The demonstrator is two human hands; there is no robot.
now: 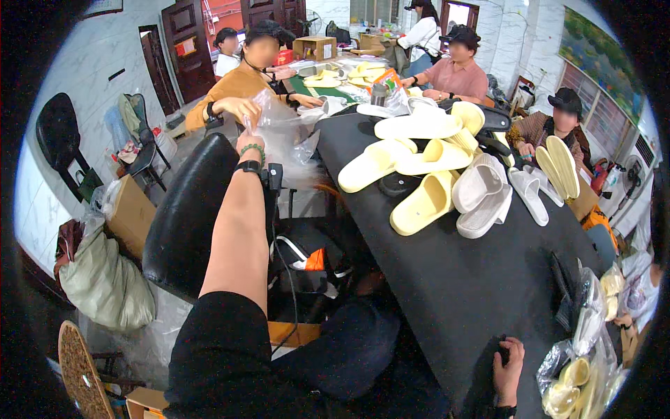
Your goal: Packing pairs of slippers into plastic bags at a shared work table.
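My left arm stretches far forward, and my left hand [249,142], with a green bead bracelet and a black wristband, is closed on clear plastic bags [283,133]. A co-worker in an orange top has a hand [234,108] at the same bags; the plastic is blurred. At the near right, my right hand [509,363] rests on the black tabletop [447,293], fingers loosely bent, thumb apart, holding nothing. Yellow slippers [426,202] and grey slippers [481,195] lie heaped farther up the table. Bagged yellow slippers [576,384] lie right of my right hand.
A black chair [185,209] stands left of my arm, beside a cardboard box [132,216] and a pale sack [108,279]. A black cable [286,279] hangs below the table. Several co-workers sit or stand around the far tables. A metal cup [379,94] stands behind the slippers.
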